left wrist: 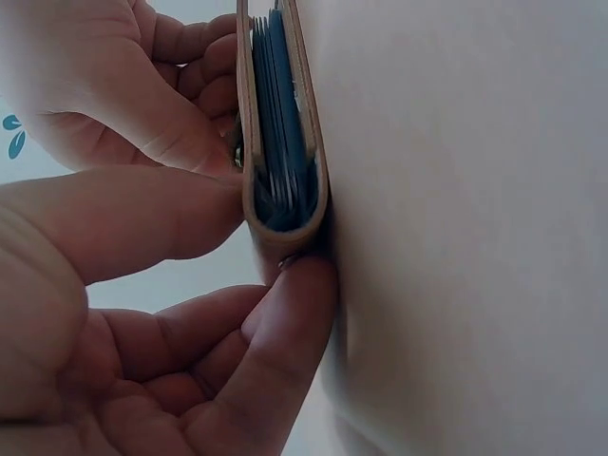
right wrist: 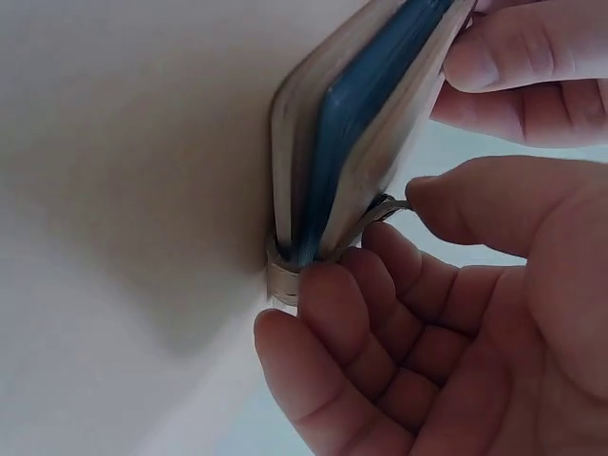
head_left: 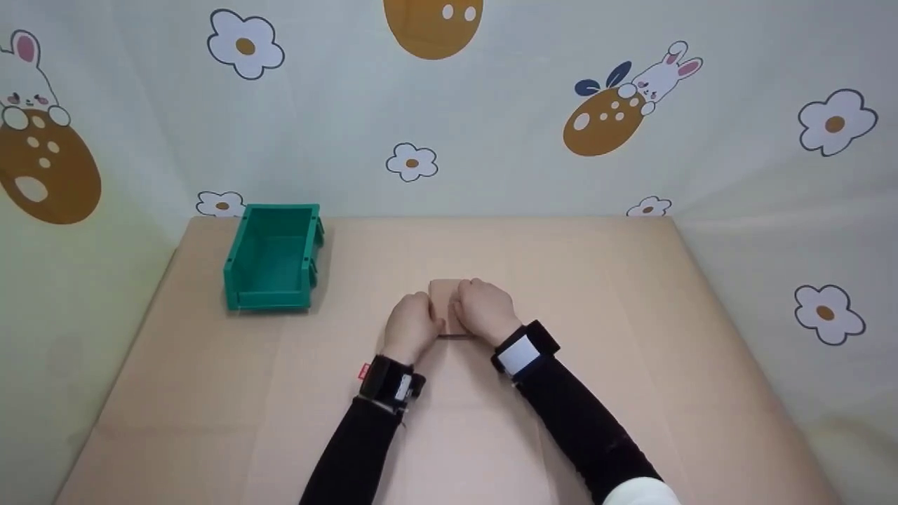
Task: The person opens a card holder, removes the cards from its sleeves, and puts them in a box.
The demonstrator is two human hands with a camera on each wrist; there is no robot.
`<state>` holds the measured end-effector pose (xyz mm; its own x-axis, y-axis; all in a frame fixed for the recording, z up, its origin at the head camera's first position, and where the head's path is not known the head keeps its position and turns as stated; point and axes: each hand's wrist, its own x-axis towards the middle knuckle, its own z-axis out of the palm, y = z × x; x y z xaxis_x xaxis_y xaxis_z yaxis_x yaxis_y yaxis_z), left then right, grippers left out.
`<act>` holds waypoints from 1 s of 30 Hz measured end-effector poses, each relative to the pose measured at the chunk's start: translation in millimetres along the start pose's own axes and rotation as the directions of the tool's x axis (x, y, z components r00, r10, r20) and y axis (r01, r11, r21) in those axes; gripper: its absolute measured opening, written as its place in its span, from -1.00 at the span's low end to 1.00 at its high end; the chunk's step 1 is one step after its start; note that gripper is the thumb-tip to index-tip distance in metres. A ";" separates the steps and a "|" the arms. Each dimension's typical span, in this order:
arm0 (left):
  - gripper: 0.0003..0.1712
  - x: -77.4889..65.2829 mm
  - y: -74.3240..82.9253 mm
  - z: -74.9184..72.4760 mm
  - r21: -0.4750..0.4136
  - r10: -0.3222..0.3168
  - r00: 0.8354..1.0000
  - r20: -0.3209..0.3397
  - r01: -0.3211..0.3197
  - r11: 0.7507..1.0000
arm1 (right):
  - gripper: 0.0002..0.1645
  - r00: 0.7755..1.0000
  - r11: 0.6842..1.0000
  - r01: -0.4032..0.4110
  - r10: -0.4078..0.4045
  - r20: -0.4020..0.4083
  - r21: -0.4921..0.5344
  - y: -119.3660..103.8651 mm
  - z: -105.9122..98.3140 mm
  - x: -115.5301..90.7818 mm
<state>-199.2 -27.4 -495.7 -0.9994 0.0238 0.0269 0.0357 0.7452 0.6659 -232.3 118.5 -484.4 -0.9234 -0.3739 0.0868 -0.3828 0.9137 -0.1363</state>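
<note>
A tan card holder (head_left: 443, 298) lies near the middle of the table, between both hands. Blue inner sleeves (right wrist: 347, 114) show between its covers in the wrist views. My left hand (head_left: 409, 326) pinches its left, rounded spine side (left wrist: 285, 233), thumb on the upper cover and a finger at the underside. From the other side my right hand (head_left: 487, 308) holds the short closing strap (right wrist: 366, 223), thumb and fingertips at its loose end. The strap wraps the holder's edge beside the right fingertips. In the head view the hands hide both sides of the holder.
A green plastic bin (head_left: 273, 298) stands at the back left of the tan table (head_left: 596, 280). Behind the table hangs a pale curtain (head_left: 337, 105) printed with flowers and rabbits, and it also lines both sides.
</note>
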 end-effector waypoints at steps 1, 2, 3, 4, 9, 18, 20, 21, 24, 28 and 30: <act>-0.83 -0.1 0.1 0.0 0.000 -0.001 1.000 0.000 0.001 1.000 | -0.76 1.000 1.000 0.003 -0.003 -0.003 -0.005 0.0 0.1 0.0; -0.83 0.0 0.1 0.1 0.000 -0.002 1.000 -0.001 0.002 1.000 | -0.75 1.000 1.000 0.008 -0.008 -0.008 -0.008 0.0 0.2 -0.1; -0.84 0.2 -0.1 0.1 0.002 -0.003 1.000 0.000 0.003 1.000 | -0.75 1.000 1.000 0.014 -0.014 -0.010 -0.011 -0.1 0.3 -0.4; -0.84 0.2 -0.1 0.2 0.002 -0.005 1.000 0.002 0.005 1.000 | -0.75 1.000 1.000 0.020 -0.020 -0.014 -0.013 -0.2 0.3 -0.8; -0.83 0.6 0.2 0.2 0.010 -0.001 1.000 0.000 0.001 1.000 | -0.78 0.997 0.997 0.069 -0.069 -0.025 -0.020 0.8 1.2 -2.7; -0.83 0.1 1.5 -0.6 0.004 -0.017 1.000 0.009 0.017 1.000 | -0.64 0.996 0.990 0.090 -0.089 -0.019 0.109 10.7 2.3 0.1; -0.83 0.2 1.8 -0.9 0.005 -0.017 1.000 0.010 0.017 1.000 | -0.64 0.996 0.986 0.084 -0.083 -0.012 0.143 12.5 2.2 0.5; -0.84 0.4 1.8 -0.9 0.005 -0.016 1.000 0.011 0.016 1.000 | -0.64 0.997 0.984 0.082 -0.081 -0.010 0.157 13.3 2.3 0.6; -0.85 0.7 1.7 -1.2 0.009 -0.013 1.000 0.016 0.013 1.000 | -0.67 0.997 0.980 0.075 -0.076 -0.003 0.183 15.1 3.1 0.7; -0.85 0.9 1.7 -1.6 0.011 -0.016 1.000 0.021 0.016 1.000 | -0.71 0.997 0.977 0.071 -0.074 0.006 0.203 16.1 3.3 1.1; -0.85 1.0 1.8 -1.7 0.011 -0.022 0.999 0.024 0.022 1.000 | -0.73 0.997 0.975 0.067 -0.072 0.014 0.210 16.1 2.7 1.1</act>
<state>-200.1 -27.2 -493.2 -0.9997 0.0228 -0.0056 0.0135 0.7526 0.6583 -239.6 132.4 -489.1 -0.8939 -0.4405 0.0830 -0.4413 0.8327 -0.3345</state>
